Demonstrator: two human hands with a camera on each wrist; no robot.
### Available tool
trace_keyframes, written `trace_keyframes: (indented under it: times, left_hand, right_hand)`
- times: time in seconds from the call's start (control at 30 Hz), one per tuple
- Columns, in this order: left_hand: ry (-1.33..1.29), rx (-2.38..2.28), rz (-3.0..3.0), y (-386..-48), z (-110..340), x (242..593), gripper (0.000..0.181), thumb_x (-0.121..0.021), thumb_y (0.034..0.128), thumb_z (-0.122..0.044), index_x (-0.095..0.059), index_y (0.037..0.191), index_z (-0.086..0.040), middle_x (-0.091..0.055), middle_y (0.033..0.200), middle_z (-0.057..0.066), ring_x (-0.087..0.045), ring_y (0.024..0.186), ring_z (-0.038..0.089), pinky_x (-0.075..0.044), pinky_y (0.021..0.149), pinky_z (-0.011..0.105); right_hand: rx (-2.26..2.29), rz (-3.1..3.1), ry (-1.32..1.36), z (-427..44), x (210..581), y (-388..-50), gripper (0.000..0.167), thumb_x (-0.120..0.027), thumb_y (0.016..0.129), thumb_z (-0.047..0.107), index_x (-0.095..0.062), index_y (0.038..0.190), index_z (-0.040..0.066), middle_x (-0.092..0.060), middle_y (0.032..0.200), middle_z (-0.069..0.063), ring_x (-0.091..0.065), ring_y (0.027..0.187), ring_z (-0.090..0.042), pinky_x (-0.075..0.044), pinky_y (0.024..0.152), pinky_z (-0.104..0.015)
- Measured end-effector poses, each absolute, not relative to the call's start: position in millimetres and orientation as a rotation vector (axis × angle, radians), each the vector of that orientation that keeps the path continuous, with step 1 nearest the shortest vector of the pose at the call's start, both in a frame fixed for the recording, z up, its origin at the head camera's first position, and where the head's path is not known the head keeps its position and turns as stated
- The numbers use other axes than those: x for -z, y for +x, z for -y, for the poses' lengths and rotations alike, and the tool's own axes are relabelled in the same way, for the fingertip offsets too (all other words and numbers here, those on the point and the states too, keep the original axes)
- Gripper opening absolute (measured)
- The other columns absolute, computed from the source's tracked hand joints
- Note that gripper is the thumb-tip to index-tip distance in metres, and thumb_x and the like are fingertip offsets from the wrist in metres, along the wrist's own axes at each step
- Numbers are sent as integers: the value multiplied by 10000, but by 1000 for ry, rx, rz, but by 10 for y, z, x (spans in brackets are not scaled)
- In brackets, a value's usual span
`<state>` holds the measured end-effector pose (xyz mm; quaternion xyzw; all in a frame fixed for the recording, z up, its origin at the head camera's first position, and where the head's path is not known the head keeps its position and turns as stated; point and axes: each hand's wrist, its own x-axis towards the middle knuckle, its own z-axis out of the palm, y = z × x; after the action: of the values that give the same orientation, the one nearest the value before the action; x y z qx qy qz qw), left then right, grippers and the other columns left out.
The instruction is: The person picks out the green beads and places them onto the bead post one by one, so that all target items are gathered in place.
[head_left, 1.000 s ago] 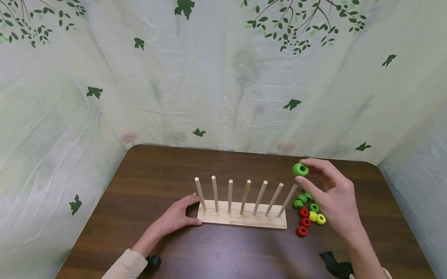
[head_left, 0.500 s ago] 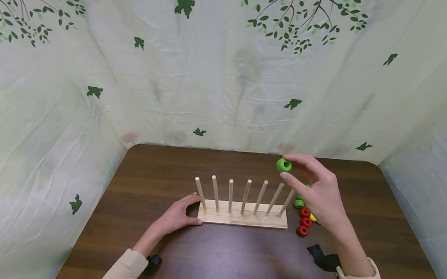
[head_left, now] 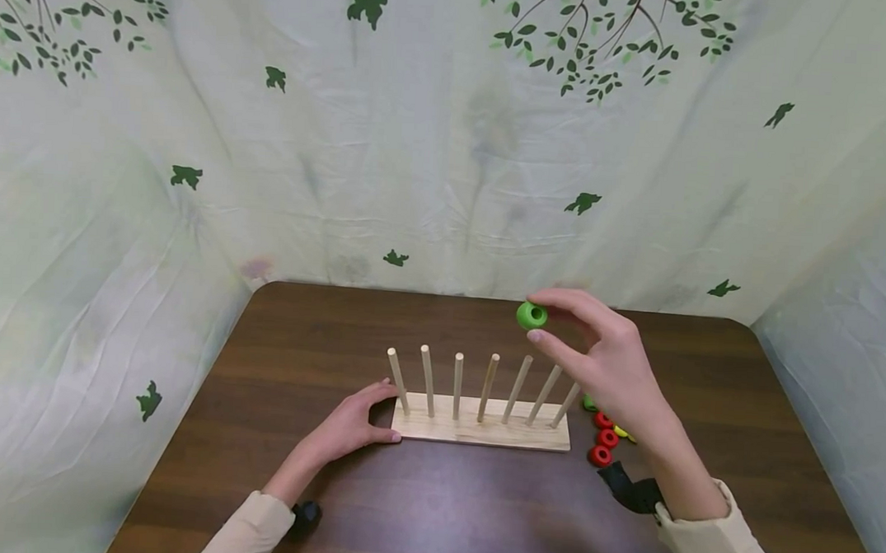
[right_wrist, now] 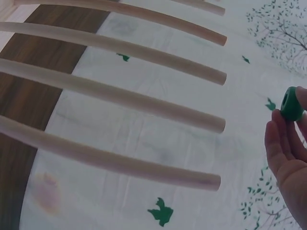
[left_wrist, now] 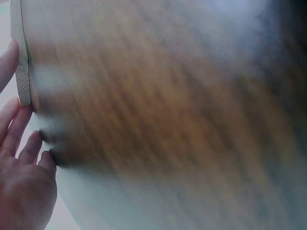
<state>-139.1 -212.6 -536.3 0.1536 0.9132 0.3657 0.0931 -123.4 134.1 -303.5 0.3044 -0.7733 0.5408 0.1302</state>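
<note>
A green bead (head_left: 532, 316) with a hole through it is pinched between the thumb and fingers of my right hand (head_left: 608, 362), above and behind the right half of a wooden peg rack (head_left: 481, 432). In the right wrist view this bead (right_wrist: 290, 105) is beyond the tips of several bare pegs (right_wrist: 144, 108). My left hand (head_left: 346, 422) holds the rack's left end, thumb at the front edge and fingers behind. Seen from the left wrist, its fingers (left_wrist: 17, 124) lie against the end of the pale base (left_wrist: 22, 81).
Right of the rack lie red beads (head_left: 607, 439), with a green bead (head_left: 590, 403) and yellow beads (head_left: 622, 432) partly hidden by my right hand. The brown table (head_left: 433, 507) ends at a leaf-patterned cloth (head_left: 306, 180). A black strap (head_left: 630, 489) hangs at my right wrist.
My right hand has carried the green bead leftward and slightly farther back, from beyond the rack's right end to over its right half. My left hand has stayed on the rack.
</note>
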Motion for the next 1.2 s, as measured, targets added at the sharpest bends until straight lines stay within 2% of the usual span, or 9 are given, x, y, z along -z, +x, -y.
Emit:
trace_keyframes:
  times: [0.27, 0.53, 0.77, 0.93, 1.2]
  left_hand:
    - [454, -1086, -2712, -1391, 2115, 5360, 677, -892, 719, -277, -613, 1310, -100, -487, 1454, 124, -382, 1390, 279, -345, 1085, 470]
    - [450, -1092, -2713, -1398, 2115, 5369, 674, -894, 717, -274, -614, 1304, -97, -489, 1451, 129, -389, 1385, 289, -348, 1080, 477]
    - [449, -1102, -2707, -1399, 2129, 5379, 669, -890, 724, -294, -614, 1306, -114, -497, 1444, 108, -383, 1390, 277, -347, 1083, 472]
    - [445, -1107, -2706, -1398, 2132, 5378, 668, -889, 726, -277, -611, 1307, -103, -492, 1448, 114, -382, 1390, 278, -346, 1084, 468]
    - [452, -1103, -2711, -1390, 2130, 5376, 674, -888, 726, -283, -610, 1314, -105, -488, 1452, 119, -387, 1386, 287, -350, 1079, 476]
  right_hand:
    - [-1498, 2304, 902, -1236, 3032, -1255, 378, -759, 807, -80, -660, 1165, -8, -657, 1082, -73, -618, 1005, -150, -489, 917, -253]
    - [-1448, 2334, 913, -1195, 3237, -1415, 394, -799, 832, 111, -680, 1201, 184, -651, 1121, 100, -603, 1042, -92, -474, 939, -298]
    - [-1468, 2368, 885, -1068, 3284, -1425, 380, -798, 843, 155, -678, 1196, 231, -641, 1117, 142, -588, 1040, -79, -468, 928, -300]
    - [-1508, 2430, 861, -965, 3285, -1410, 350, -767, 877, 243, -664, 1210, 282, -632, 1132, 166, -585, 1044, -59, -468, 925, -325]
    - [-1557, 2403, 898, -826, 3316, -1433, 350, -763, 877, 259, -664, 1213, 272, -633, 1138, 156, -586, 1065, -68, -462, 940, -321]
